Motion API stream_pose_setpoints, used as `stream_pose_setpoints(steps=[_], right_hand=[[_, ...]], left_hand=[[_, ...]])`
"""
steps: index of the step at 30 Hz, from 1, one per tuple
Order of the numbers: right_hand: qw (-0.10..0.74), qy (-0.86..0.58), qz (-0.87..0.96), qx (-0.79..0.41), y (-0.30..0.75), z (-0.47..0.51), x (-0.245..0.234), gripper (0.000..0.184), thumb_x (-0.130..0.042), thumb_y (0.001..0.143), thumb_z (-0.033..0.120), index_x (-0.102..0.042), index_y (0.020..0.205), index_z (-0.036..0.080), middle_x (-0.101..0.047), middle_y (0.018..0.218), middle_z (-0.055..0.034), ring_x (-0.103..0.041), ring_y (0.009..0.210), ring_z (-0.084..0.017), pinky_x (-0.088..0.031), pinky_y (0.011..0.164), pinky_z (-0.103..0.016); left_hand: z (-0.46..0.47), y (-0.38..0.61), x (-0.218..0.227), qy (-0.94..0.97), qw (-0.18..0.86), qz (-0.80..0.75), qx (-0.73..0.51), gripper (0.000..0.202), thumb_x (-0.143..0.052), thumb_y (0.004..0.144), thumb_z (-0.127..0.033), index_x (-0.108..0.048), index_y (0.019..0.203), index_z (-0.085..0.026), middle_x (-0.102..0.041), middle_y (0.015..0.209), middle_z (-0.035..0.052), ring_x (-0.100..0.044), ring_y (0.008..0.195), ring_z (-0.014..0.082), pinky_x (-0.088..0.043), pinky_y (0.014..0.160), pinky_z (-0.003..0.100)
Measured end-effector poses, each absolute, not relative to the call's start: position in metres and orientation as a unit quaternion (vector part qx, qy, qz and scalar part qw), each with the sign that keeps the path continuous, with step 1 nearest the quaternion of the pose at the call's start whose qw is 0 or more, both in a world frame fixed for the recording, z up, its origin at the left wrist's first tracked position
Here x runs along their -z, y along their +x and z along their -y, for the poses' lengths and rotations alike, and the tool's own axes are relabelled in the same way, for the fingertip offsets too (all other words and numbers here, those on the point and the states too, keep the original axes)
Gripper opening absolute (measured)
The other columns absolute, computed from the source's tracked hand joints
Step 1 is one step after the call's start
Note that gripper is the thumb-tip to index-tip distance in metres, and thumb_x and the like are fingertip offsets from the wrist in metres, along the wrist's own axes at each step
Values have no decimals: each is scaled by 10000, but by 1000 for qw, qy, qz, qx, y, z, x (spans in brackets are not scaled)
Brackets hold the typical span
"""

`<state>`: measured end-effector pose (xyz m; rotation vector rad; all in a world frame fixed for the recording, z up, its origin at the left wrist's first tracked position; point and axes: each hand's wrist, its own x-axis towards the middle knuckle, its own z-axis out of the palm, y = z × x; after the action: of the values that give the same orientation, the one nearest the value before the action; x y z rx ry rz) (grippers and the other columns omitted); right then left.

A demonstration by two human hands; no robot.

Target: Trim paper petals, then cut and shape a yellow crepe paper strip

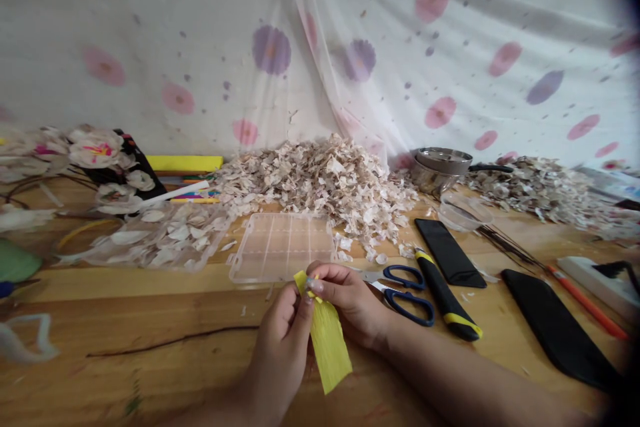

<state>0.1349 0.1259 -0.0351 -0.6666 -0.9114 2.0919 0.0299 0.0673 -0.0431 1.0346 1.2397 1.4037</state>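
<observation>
A strip of yellow crepe paper (330, 347) hangs down between my hands, its upper end pinched by both. My left hand (287, 323) is closed on the strip's left side, thumb against the fingers. My right hand (347, 293) pinches the top of the same strip, where a small folded or twisted bit of yellow shows at the fingertips. A thin dark twig or wire (175, 340) lies on the table left of my left hand. Close to my right hand lie scissors with dark blue handles (407, 307), partly hidden by that hand.
A clear compartment box (283, 247) lies beyond my hands, with a large heap of pale flakes (320, 187) behind it. To the right are a black-and-yellow cutter (445, 297), a black phone (447, 250), another black slab (555, 327) and metal bowls (443, 163). Pale flowers (97, 147) stand left.
</observation>
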Motion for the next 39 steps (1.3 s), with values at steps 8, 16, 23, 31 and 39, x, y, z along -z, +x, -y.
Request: stream_pose_setpoints(steps=[8,16,23,31,39], right_hand=[[362,-244,365,-822,136,-127,36,236,-819,587,229,-622,667,127,-611,650,22,-547,564,-81,-415,589,-218],[364,-257,363,-819,135,-126,35,284,-830,574,258,-621,724,135,-618,659,25,-558,575,-84,-417,602,-224],[366,-270,338,-824,134,-126,36,289,-828,573,298,-646,711,121,-650,627,-3,-579,560,-104,-445,597,-243],[393,-266,306,-825,135,-129,38,267,-838,553,296,-657,646,124,-652,594,1,-571,517,-101,-444,551,-232],[386,-216,299,-846,137,-129,34,244,-825,586,269,-665,685,114,-652,625,-1,-579,556,-103,-438,573,-224]], left_hand=[[-66,29,45,427,478,-511,-573,307,-524,832,-422,-590,1014,-185,-681,937,55,-611,870,204,-485,713,285],[-67,29,44,428,484,-506,-572,314,-513,836,-421,-572,1033,-185,-670,971,59,-603,903,209,-483,742,296],[-67,28,44,442,470,-513,-567,286,-494,856,-422,-587,1006,-197,-668,947,45,-596,834,187,-473,719,278],[-66,30,41,438,478,-508,-567,275,-510,846,-422,-595,975,-195,-669,876,28,-587,766,173,-467,675,261],[-66,30,38,442,479,-511,-561,298,-508,843,-436,-595,975,-184,-666,882,37,-576,737,170,-462,665,267]])
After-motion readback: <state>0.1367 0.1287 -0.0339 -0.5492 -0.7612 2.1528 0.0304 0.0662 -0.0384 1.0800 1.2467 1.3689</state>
